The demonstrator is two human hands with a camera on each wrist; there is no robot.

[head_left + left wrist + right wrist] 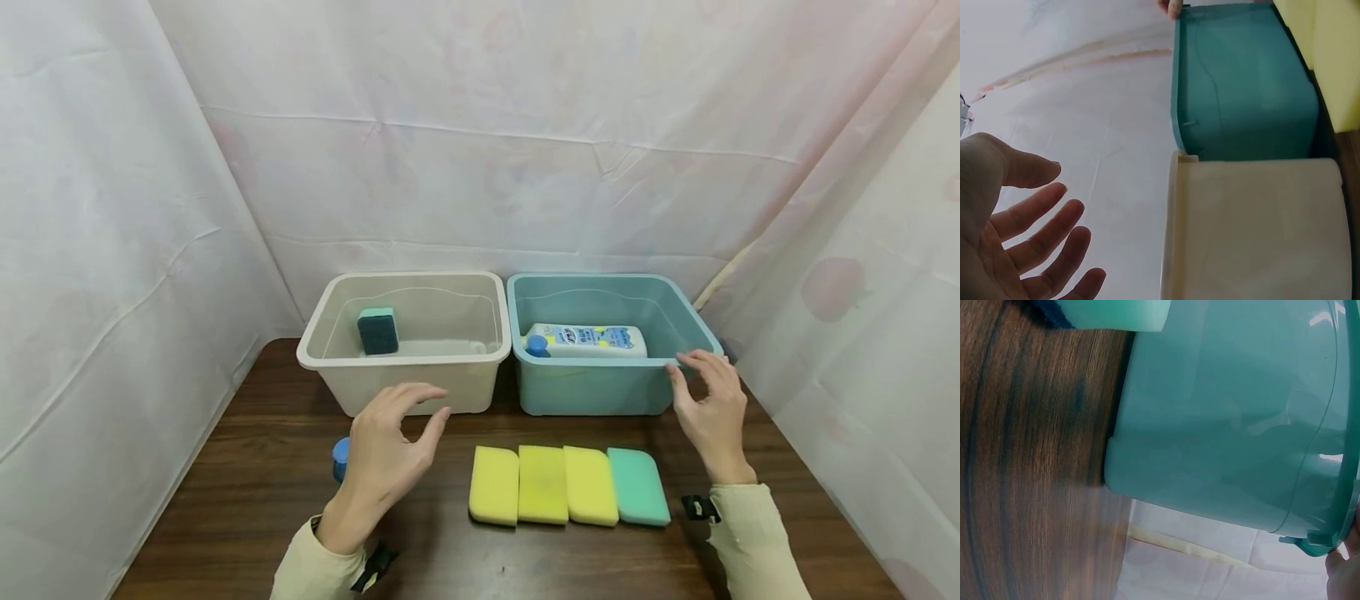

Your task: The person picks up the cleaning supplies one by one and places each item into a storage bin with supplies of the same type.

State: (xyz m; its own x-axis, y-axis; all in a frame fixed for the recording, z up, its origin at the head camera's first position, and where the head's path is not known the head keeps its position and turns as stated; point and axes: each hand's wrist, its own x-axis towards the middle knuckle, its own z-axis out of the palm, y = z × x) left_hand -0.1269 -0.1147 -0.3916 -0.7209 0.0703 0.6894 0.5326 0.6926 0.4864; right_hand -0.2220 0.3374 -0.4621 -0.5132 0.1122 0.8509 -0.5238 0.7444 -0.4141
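Centrally, two bins stand side by side on a dark wooden tabletop (247,458), a beige bin (480,385) at left and a blue-green bin (592,392) at right. The left hand (384,446) is raised before the beige bin, its grip apart, thumb and curved fingers enclosing nothing; a blue object (341,452), mostly hidden, shows just beside it. The right hand (711,410) lies at the near right corner of the blue-green bin's rim, its grip likewise apart; whether the fingertips touch the rim cannot be told. Within the beige bin, a green sponge with a dark face (378,332) stands near the left wall; within the blue-green bin, a white bottle with a blue cap (588,340) lies on its side. Nearer the viewer, three yellow sponges (543,487) and one green sponge (639,487) form a row between the forearms. Pale cloth (450,183) hangs behind.
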